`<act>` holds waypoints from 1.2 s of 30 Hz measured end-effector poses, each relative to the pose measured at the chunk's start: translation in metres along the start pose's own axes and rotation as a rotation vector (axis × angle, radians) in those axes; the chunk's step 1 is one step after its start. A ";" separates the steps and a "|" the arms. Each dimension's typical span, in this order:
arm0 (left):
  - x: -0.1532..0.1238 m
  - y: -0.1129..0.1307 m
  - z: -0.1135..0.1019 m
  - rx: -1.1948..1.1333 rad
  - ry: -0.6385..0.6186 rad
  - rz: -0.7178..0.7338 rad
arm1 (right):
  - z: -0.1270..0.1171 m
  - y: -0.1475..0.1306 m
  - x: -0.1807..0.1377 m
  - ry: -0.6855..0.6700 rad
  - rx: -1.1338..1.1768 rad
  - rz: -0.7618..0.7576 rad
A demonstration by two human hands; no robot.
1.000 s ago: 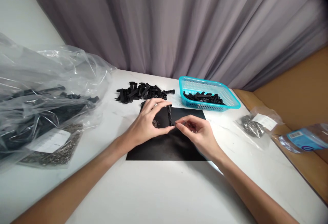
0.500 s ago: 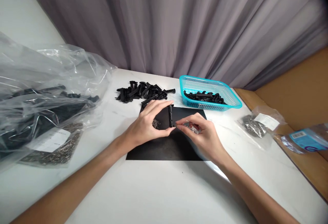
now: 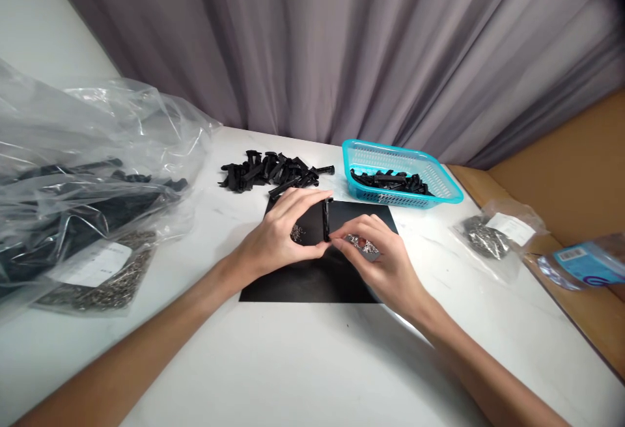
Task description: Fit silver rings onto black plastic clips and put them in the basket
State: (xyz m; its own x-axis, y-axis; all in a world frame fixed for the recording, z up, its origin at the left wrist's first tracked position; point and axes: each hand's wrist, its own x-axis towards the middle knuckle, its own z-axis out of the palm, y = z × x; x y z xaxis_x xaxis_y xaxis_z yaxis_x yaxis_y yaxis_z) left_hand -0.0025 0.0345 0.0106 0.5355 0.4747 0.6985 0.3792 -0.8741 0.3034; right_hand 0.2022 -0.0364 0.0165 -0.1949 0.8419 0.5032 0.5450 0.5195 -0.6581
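Between the thumb and fingertips of my left hand (image 3: 280, 232) a slim black plastic part (image 3: 326, 220) stands upright, gripped at its two ends. The fingertips of my right hand (image 3: 374, 245) are pinched together at the part's lower end; whatever they hold is too small to make out. Both hands are above a black mat (image 3: 312, 284). On the mat, a small heap of tiny metal pieces (image 3: 296, 233) shows behind my left hand. A second heap of silvery metal pieces (image 3: 362, 243) is partly covered by my right hand.
Loose black plastic parts (image 3: 268, 172) are piled behind the mat. A turquoise basket (image 3: 444, 186) at the back right contains similar parts. Clear bags (image 3: 92, 271) fill the left side. A bag of metal pieces (image 3: 488, 238) and a blue-labelled packet (image 3: 581, 264) lie right, by a cardboard box (image 3: 561, 140).
My right hand's pinched fingertips have moved slightly left, up against the lower end of the black part. My left hand keeps its hold, and the view has shifted slightly.
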 end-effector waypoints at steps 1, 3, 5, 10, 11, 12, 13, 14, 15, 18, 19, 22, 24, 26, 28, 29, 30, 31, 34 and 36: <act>0.000 0.000 0.000 0.003 0.000 0.004 | 0.000 0.000 0.000 -0.010 -0.013 -0.003; -0.001 -0.001 0.000 0.009 -0.005 0.018 | -0.002 0.000 0.000 -0.034 -0.042 -0.010; -0.002 -0.002 -0.001 0.014 -0.016 0.036 | -0.003 0.000 0.000 -0.067 -0.077 -0.028; -0.002 -0.001 -0.001 0.034 -0.038 0.098 | -0.007 -0.001 0.000 -0.133 -0.159 -0.056; -0.002 -0.001 -0.001 0.042 -0.040 0.113 | -0.008 -0.001 0.001 -0.144 -0.166 -0.041; -0.002 0.000 0.000 0.051 -0.046 0.127 | -0.009 -0.001 0.001 -0.161 -0.166 -0.021; -0.002 0.000 0.001 0.062 -0.052 0.145 | -0.010 -0.001 0.002 -0.181 -0.160 0.003; -0.003 0.001 0.001 0.074 -0.059 0.164 | -0.012 0.000 0.003 -0.204 -0.146 0.027; -0.003 0.001 0.002 0.089 -0.065 0.186 | -0.013 0.000 0.004 -0.228 -0.124 0.052; -0.003 0.003 0.004 0.130 -0.070 0.245 | -0.018 0.006 0.007 -0.289 -0.025 0.112; -0.002 0.004 0.004 0.138 -0.068 0.262 | -0.019 0.009 0.008 -0.305 0.017 0.125; 0.000 0.007 0.003 0.145 -0.066 0.311 | -0.021 0.018 0.011 -0.351 0.168 0.161; 0.000 0.008 0.002 0.153 -0.059 0.333 | -0.022 0.022 0.011 -0.383 0.263 0.202; 0.000 0.009 0.001 0.161 -0.046 0.345 | -0.021 0.023 0.010 -0.406 0.309 0.245; -0.001 0.009 0.000 0.168 -0.030 0.365 | -0.020 0.021 0.008 -0.414 0.303 0.262; -0.002 0.008 0.000 0.172 -0.024 0.380 | -0.019 0.020 0.007 -0.412 0.290 0.259; -0.002 0.008 0.000 0.177 -0.021 0.394 | -0.018 0.019 0.006 -0.408 0.273 0.253; -0.003 0.008 0.000 0.179 -0.021 0.402 | -0.017 0.018 0.005 -0.403 0.254 0.247; -0.003 0.009 0.003 0.132 -0.029 0.333 | -0.020 0.017 0.006 -0.392 0.198 0.249; -0.003 0.010 0.005 0.059 -0.024 0.205 | -0.026 0.017 0.009 -0.393 0.183 0.255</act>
State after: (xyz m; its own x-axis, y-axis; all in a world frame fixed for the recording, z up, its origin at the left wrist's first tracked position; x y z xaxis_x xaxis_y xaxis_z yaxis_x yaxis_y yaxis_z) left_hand 0.0037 0.0249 0.0079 0.6237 0.2905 0.7257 0.3040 -0.9454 0.1172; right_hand 0.2306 -0.0235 0.0243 -0.3860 0.9183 0.0880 0.4704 0.2780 -0.8375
